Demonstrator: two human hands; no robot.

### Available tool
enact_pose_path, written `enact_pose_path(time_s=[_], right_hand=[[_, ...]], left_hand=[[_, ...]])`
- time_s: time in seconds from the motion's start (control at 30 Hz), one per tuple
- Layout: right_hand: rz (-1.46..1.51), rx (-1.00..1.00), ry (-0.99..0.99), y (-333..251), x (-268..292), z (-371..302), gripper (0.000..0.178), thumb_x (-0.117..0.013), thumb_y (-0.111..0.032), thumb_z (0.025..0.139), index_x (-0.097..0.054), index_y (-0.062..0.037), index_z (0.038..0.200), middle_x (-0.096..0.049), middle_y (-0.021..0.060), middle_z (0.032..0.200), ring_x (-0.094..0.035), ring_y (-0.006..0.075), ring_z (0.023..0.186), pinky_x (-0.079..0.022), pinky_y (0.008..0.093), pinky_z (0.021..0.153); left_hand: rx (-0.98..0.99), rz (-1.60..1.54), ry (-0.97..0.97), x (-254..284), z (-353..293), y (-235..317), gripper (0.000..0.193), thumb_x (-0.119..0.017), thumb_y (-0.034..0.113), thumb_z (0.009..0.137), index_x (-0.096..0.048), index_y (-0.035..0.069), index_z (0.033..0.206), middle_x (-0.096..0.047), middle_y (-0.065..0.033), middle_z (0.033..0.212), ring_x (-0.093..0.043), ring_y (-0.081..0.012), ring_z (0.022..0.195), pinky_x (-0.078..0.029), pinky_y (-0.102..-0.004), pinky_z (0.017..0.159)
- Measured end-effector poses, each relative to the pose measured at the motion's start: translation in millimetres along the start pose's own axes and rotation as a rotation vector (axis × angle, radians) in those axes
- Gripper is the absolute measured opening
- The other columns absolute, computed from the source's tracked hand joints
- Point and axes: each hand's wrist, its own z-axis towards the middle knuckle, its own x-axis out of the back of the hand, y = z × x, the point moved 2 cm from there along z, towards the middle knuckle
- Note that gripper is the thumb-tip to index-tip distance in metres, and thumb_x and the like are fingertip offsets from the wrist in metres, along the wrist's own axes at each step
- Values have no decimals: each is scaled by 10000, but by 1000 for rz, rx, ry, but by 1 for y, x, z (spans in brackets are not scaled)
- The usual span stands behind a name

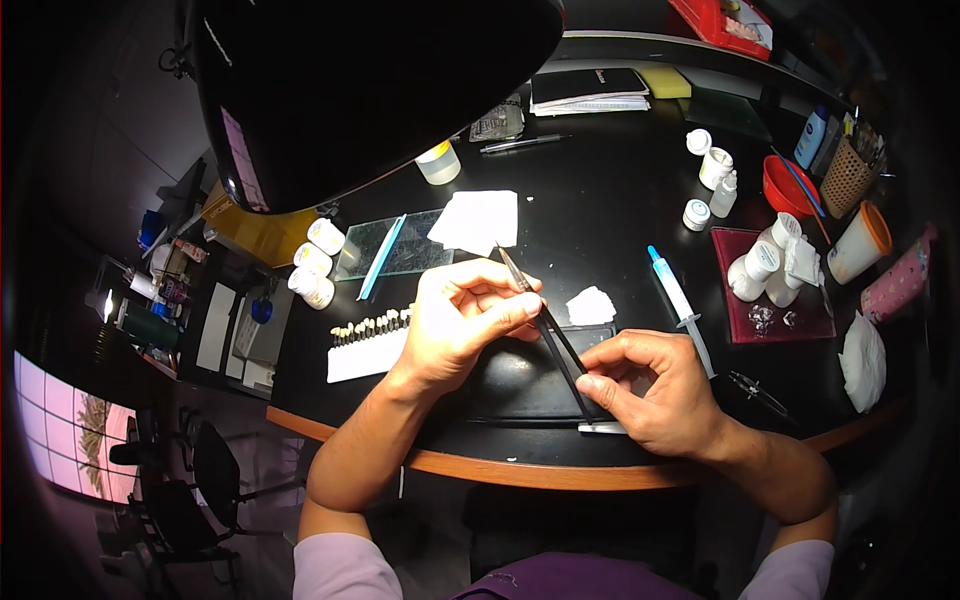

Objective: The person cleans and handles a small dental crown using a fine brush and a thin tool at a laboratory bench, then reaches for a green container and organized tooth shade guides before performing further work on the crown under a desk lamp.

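My left hand (465,325) is closed, pinching a slim, dark brush-like tool (513,268) whose pointed tip faces away from me. Close to the table's front edge, the fingers of my right hand (650,390) pinch a thin dark stick (566,350). The stick meets the tool near my left fingertips; whether it is a separate piece I cannot tell. Under my hands lies a dark pad (510,385). A crumpled white tissue (590,306) rests just beyond my right hand. Beside my left wrist stands a white holder (365,362) with a row of tooth-coloured tabs (370,326).
A black lamp shade (370,90) hangs over the far left. White paper (480,222) overlaps a glass slab (412,245). A blue-tipped syringe (672,285) lies right of centre. White jars (312,285) stand left; a maroon tray (740,325), a red bowl (785,183) and small bottles (723,195) are right.
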Motion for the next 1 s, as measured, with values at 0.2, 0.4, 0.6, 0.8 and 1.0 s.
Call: enact_pose_path(time_s=[0.2, 0.4, 0.6, 0.8, 1.0], right_hand=[[-38, 92, 62, -1, 1, 0, 122, -786, -16, 873, -776, 11, 992, -744, 83, 839, -685, 107, 717, -510, 241, 603], [-24, 118, 75, 0, 0, 0, 118, -786, -18, 873, -776, 10, 987, -739, 79, 827, -673, 105, 697, -506, 240, 593], [-1, 79, 34, 3, -1, -1, 116, -795, -31, 879, -777, 11, 985, -741, 81, 830, -677, 101, 699, -508, 238, 585], [19, 119, 90, 1, 1, 0, 124, -796, -36, 881, -774, 16, 992, -747, 82, 841, -690, 103, 715, -509, 236, 589], [9, 89, 39, 4, -4, -1, 113, -794, -32, 884, -777, 6, 989, -731, 66, 815, -643, 87, 670, -495, 236, 586]], left_hand=[[43, 7, -23, -1, 0, 2, 173, -790, -10, 910, -716, -46, 1062, -743, -142, 990, -759, -182, 840, -663, -301, 758], [16, 20, -37, -1, 0, 0, 170, -780, -11, 920, -716, -44, 1074, -744, -143, 1001, -763, -187, 844, -662, -297, 761], [-6, -11, -12, 2, 1, -2, 174, -786, -25, 910, -704, -44, 1063, -738, -158, 1026, -769, -202, 842, -666, -306, 758], [7, 24, 12, -2, 1, 0, 152, -784, -10, 905, -706, -23, 1035, -735, -132, 973, -765, -229, 878, -678, -340, 721], [-38, 48, 17, 1, 0, -2, 177, -784, 7, 914, -697, -28, 1064, -738, -137, 943, -770, -247, 870, -669, -341, 728]])
